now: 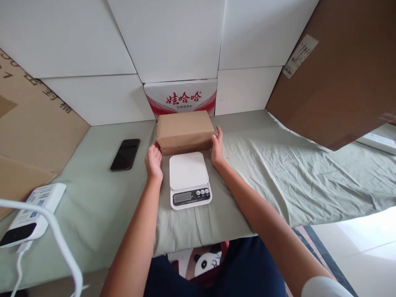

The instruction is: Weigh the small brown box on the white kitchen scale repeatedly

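A brown cardboard box [183, 130] lies on the pale green cloth [272, 165] just behind a white digital kitchen scale [189, 178]. My left hand [154, 161] rests against the box's left end, and my right hand [217, 147] presses against its right end. The box sits between both palms, still resting on the cloth. The scale's platform is bare and its display faces me.
A black phone [125, 154] lies to the left. A white power bank with cable [31, 214] sits at the near left. A red-and-white printed carton [181, 97] stands behind the box. White panels and brown cardboard sheets [340, 74] wall the area.
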### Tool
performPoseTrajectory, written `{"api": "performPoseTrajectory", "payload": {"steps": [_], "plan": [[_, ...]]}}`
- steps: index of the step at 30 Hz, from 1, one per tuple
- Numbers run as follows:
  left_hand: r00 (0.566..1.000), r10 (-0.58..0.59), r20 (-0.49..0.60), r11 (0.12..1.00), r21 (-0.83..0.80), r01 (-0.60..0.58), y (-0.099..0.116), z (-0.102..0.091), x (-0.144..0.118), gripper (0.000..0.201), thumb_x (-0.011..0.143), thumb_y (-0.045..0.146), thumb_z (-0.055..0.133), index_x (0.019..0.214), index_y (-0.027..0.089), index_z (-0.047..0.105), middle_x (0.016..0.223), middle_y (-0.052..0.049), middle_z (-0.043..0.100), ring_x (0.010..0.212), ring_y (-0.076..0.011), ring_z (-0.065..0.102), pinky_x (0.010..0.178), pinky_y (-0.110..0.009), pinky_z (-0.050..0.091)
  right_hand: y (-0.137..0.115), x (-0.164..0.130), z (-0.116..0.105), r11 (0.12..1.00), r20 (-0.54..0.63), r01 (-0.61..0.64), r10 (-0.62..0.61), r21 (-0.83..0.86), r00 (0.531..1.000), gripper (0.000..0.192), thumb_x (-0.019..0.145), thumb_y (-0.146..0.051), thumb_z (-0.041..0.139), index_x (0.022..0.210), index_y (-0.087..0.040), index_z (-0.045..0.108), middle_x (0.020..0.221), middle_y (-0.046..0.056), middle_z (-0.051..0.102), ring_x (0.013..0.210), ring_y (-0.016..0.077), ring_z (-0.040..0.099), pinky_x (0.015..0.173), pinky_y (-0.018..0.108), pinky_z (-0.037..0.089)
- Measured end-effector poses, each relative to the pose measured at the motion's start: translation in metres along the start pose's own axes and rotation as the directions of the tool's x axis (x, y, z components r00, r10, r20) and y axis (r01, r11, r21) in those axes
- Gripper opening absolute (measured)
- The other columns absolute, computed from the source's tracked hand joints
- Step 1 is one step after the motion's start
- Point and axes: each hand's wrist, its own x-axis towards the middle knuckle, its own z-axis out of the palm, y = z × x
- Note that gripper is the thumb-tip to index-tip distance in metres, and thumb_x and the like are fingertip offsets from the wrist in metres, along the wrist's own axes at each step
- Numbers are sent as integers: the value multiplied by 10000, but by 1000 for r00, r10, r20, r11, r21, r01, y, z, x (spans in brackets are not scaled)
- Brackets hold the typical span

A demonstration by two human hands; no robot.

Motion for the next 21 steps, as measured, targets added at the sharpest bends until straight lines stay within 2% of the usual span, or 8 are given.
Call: {"api": "performPoseTrajectory", "payload": {"steps": [4,8,11,16,21], "plan": [[999,-17,32,1000,19,17,-3,2,1,954,769,837,563,1434,154,610,1636,-240,449,1554,-317,412,1267,-440,309,-12,-2,1,996,-51,-80,82,35,995,893,947,-776,334,1629,-210,222,1745,114,276,1633,272,242,1352,519,194],[999,-36,28,999,21,36,-3,3,4,956,748,849,576,1394,147,639,1633,-240,454,1552,-334,412,1270,-459,305,-26,-5,3,1000,0,-19,19,14,1000,879,943,-772,382,1634,-245,251,1719,85,350,1611,277,304,1351,516,218],[999,-39,-5,999,19,39,-2,3,4,981,725,857,591,1372,121,649,1628,-267,448,1554,-355,404,1267,-482,307,-30,-7,4,998,11,60,-60,4,998,916,927,-781,435,1645,-256,221,1726,88,332,1619,284,286,1353,517,211],[992,120,-25,993,-10,-120,9,-1,-7,854,742,777,668,1317,146,693,1536,-242,568,1507,-354,478,1249,-502,348,-29,-15,-3,978,48,205,-203,-47,978,977,904,-803,469,1657,-273,144,1761,104,222,1639,318,221,1351,562,201],[960,274,55,960,43,-277,28,-10,-43,738,833,717,640,1328,174,704,1477,-189,632,1483,-346,508,1255,-495,353,-32,-33,-16,938,86,326,-317,-115,944,957,919,-772,473,1659,-305,84,1761,111,189,1647,317,203,1355,585,179]]}}
